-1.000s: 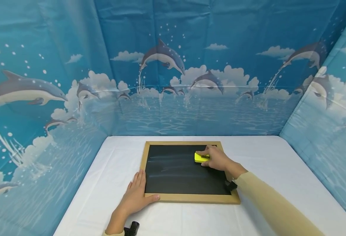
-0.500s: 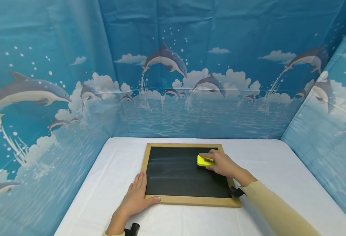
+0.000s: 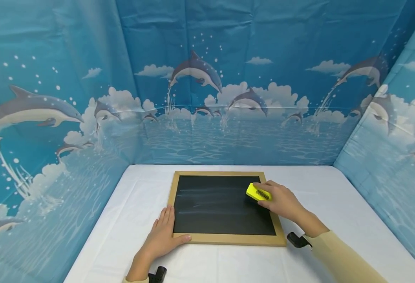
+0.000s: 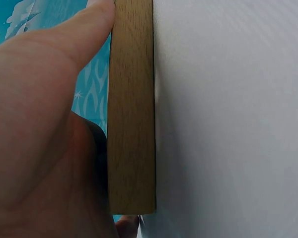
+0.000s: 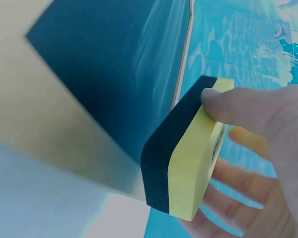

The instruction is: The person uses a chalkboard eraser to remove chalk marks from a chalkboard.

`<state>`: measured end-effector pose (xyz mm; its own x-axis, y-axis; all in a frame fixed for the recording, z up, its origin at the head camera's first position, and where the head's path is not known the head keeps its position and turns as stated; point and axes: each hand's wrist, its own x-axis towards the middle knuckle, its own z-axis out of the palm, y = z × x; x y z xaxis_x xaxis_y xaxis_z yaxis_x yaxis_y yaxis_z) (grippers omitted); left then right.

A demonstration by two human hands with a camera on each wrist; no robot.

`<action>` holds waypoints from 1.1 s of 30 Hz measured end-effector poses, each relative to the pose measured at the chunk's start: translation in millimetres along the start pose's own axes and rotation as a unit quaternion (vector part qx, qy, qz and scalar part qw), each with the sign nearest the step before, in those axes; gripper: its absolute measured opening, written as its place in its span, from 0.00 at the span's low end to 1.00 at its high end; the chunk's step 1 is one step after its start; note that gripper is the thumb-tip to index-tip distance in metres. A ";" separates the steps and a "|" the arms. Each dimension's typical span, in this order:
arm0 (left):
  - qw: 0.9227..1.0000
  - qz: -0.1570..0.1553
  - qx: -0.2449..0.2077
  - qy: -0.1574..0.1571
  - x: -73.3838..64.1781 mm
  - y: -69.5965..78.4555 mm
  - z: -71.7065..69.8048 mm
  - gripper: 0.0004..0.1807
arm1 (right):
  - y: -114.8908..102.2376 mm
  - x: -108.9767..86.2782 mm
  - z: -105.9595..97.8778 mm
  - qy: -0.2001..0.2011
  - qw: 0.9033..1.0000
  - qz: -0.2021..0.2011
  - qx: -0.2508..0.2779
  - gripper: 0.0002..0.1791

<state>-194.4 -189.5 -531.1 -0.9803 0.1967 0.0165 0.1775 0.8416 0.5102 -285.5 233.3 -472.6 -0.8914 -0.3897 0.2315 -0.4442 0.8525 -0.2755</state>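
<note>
A blackboard [image 3: 214, 218] in a light wooden frame lies on the white table, with faint chalk streaks on its left and middle. My left hand [image 3: 160, 237] rests at its lower left corner, fingers straight along the left side and thumb on the front bar. In the left wrist view the thumb touches the wooden frame [image 4: 131, 119]. My right hand [image 3: 285, 202] pinches a yellow eraser [image 3: 255, 192] between thumb and fingers over the board's right side. In the right wrist view the eraser [image 5: 188, 173] is tilted, its black felt face raised off the board.
The white-covered table [image 3: 317, 184] extends around the board. Blue curtains [image 3: 228, 137] printed with dolphins hang behind it and along both sides. Black wrist mounts [image 3: 297, 239] sit on both wrists.
My right hand has moved right and toward me with the eraser, from the upper right of the board to its right side, and the eraser has turned. The left hand stays in place.
</note>
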 end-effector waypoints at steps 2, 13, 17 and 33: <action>1.000 -0.002 0.002 -0.001 -0.2 -0.8 0.1 0.70 | 2.3 -5.9 -2.4 0.007 1.000 0.010 0.000 0.37; 1.000 0.000 0.000 -0.002 1.0 0.4 -0.4 0.69 | 30.2 -42.1 -20.5 0.053 0.993 0.106 -0.030 0.40; 1.000 -0.001 0.004 -0.001 0.9 1.7 -2.2 0.69 | 43.9 -54.9 -19.7 0.053 0.983 0.171 -0.035 0.41; 1.000 -0.002 -0.003 -0.001 -0.6 2.7 -0.4 0.69 | 80.4 -94.2 -19.0 0.026 0.949 0.315 -0.012 0.50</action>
<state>-193.3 -187.6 -529.4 -0.9809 0.1943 0.0116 0.1724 0.8394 0.5155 -235.5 345.2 -498.8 -0.9734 0.2168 0.0741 0.1776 0.9182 -0.3540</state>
